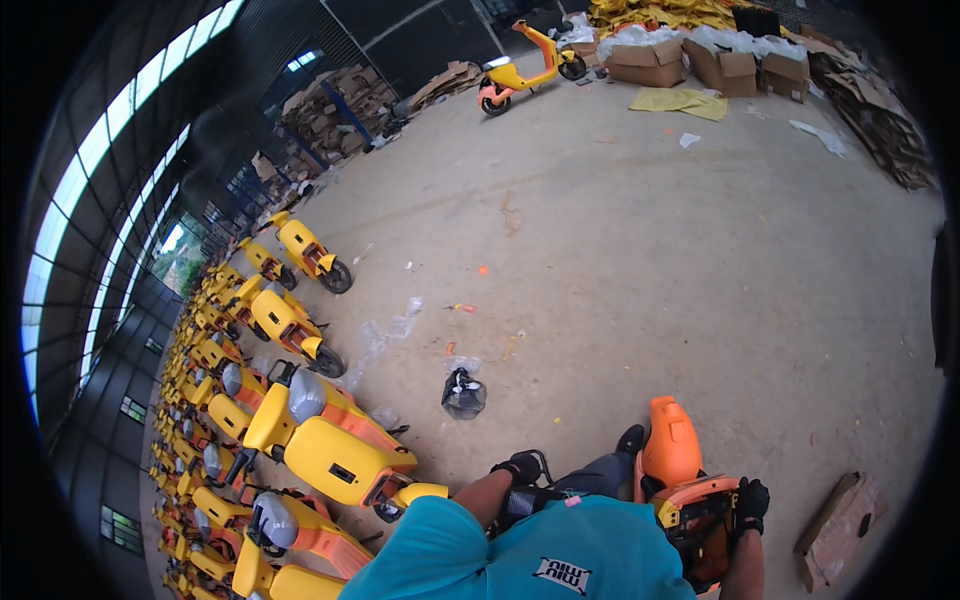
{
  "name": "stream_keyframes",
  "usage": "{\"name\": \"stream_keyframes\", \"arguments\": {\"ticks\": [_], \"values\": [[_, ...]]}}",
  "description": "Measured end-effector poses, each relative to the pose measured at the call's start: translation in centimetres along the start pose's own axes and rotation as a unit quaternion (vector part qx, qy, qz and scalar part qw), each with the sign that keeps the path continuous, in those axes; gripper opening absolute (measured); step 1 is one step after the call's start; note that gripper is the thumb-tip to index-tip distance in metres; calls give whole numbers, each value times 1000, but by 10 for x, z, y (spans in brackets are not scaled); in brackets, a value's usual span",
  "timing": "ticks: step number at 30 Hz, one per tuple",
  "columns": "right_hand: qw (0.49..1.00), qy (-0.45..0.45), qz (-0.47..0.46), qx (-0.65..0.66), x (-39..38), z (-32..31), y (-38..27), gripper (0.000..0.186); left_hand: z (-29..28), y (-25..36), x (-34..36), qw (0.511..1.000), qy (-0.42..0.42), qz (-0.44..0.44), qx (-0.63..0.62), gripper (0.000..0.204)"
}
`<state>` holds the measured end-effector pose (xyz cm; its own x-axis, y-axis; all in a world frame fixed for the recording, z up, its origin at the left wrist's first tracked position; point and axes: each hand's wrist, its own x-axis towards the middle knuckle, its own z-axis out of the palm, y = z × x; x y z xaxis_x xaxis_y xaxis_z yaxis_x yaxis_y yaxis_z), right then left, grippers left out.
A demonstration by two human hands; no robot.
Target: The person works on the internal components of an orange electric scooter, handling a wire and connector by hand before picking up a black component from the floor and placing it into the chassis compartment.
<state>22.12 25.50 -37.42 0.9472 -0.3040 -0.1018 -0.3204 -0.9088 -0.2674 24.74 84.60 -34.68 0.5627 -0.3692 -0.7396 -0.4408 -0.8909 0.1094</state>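
Note:
My left hand [522, 466], in a black glove, is beside a thin curved black bar [545, 468] left of my legs. Its fingers look closed, but what they hold is too small to make out. On my right stands an orange and yellow scooter [671, 445], tight against my leg. My right hand [750, 503], also gloved in black, is closed at the outer edge of this scooter's orange body. My teal shirt hides part of the scooter's lower side.
Rows of yellow scooters [345, 462] crowd the left. A black plastic bag [464, 394] and a screwdriver [463, 308] lie on the concrete floor [620, 250]. Flattened cardboard [840, 530] is at right. Another yellow scooter [530, 70] and open cartons [646, 64] stand at the back.

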Motion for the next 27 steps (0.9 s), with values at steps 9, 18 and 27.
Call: {"name": "stream_keyframes", "arguments": {"ticks": [9,18,27], "values": [[983,-11,-181,-21,5,-26,-29,18,-8,-7,-14,995,23,100,19,22],[993,-50,88,67,4,0,-11,30,-4,-25,-4,985,27,172,20,22],[998,-19,-27,44,-6,-14,-13,25,-7,-34,4,978,29,208,-1,20]]}}
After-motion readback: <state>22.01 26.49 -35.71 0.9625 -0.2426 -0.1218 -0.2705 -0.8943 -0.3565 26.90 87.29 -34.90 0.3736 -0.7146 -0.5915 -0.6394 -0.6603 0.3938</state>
